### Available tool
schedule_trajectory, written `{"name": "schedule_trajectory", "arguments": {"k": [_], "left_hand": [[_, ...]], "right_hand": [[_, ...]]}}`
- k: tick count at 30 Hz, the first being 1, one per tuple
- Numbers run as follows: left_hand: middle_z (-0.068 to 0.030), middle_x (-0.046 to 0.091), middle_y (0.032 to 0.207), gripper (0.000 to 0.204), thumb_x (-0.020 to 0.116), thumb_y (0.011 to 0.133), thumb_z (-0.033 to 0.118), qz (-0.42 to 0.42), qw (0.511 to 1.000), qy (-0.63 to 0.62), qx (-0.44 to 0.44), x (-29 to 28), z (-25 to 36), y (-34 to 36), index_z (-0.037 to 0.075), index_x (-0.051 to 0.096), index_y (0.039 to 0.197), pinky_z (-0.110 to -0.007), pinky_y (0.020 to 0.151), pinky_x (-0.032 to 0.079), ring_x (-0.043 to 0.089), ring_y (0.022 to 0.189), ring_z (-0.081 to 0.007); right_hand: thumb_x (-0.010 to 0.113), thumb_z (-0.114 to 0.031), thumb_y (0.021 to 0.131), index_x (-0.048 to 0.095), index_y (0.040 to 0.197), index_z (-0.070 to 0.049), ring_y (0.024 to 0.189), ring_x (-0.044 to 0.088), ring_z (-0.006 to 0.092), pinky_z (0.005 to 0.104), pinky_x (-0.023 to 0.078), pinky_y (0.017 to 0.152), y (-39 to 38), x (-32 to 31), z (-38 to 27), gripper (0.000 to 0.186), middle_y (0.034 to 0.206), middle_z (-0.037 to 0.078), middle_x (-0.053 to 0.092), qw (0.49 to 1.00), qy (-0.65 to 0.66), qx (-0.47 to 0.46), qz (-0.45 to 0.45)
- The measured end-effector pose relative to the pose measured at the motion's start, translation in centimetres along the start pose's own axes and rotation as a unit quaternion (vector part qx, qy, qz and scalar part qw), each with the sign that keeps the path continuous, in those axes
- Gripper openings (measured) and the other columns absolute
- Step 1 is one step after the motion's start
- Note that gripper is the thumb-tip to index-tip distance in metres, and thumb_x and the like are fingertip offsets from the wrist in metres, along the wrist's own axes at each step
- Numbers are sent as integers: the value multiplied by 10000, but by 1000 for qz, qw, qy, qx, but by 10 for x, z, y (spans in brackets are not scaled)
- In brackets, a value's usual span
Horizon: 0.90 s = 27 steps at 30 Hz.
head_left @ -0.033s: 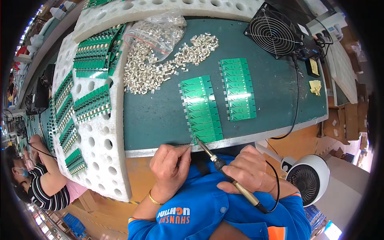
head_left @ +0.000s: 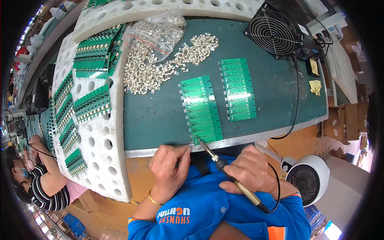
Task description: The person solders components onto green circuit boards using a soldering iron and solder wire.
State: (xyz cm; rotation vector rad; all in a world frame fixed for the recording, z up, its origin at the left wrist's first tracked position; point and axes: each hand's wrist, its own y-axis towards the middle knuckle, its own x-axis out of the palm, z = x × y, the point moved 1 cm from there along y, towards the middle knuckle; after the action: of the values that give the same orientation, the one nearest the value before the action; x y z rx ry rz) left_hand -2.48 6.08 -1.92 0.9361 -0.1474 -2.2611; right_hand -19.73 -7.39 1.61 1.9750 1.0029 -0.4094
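My right hand [head_left: 249, 170] grips a soldering iron [head_left: 249, 193] by its tan handle, and a black cord trails from its end. The iron's tip meets the near end of a green circuit board panel [head_left: 199, 105], close to the table's front edge. Pinched in my left hand [head_left: 170, 165] is a thin solder wire [head_left: 191, 145], its end at the same corner of the panel. Small connector pins line that panel's left side. A second green circuit board panel [head_left: 239, 90] lies flat to the right, touched by neither hand.
White connectors [head_left: 144, 72] are heaped behind, partly under a clear plastic bag [head_left: 168, 32]. At left, a holed white foam board [head_left: 120, 160] bears several populated circuit boards [head_left: 93, 104]. A black fan [head_left: 274, 32] stands back right; a white fan [head_left: 308, 180] is below. A co-worker [head_left: 48, 180] sits at left.
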Motion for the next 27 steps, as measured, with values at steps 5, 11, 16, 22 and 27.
{"name": "schedule_trajectory", "arguments": {"k": [5,11,16,22,27], "left_hand": [[-85,603,724,170,815,738,-47,16,1000,-15,-16,-1,0,-1,22,714,856,-311,529,474,599,599,-200],[-71,616,743,156,787,774,-68,16,1000,-18,-20,-2,1,0,7,693,873,-265,538,461,574,622,-151],[-66,610,737,170,788,763,-76,15,999,-16,-30,-2,0,0,15,681,857,-266,536,447,565,618,-149],[-64,604,722,179,785,763,-81,12,1000,-21,-5,-3,1,-2,17,669,857,-269,538,448,570,613,-153],[-63,609,720,176,788,757,-81,12,1000,-20,-14,-1,3,-6,16,670,845,-273,541,454,576,615,-156]], "right_hand": [[833,-341,808,643,922,-53,527,579,189,316,409,543,0,-8,3,364,633,19,598,999,25,29,-10],[804,-266,836,638,922,-49,541,593,203,338,421,569,2,-6,10,286,658,38,624,997,57,51,10],[793,-231,836,639,923,-46,536,589,203,337,414,563,1,-6,15,256,656,44,625,996,74,51,12],[786,-208,832,638,916,-47,525,580,198,327,401,545,-2,-8,13,234,639,40,613,995,87,44,9],[786,-195,822,639,917,-45,522,577,200,325,400,545,-4,-5,12,231,632,40,610,996,84,31,16]]}}
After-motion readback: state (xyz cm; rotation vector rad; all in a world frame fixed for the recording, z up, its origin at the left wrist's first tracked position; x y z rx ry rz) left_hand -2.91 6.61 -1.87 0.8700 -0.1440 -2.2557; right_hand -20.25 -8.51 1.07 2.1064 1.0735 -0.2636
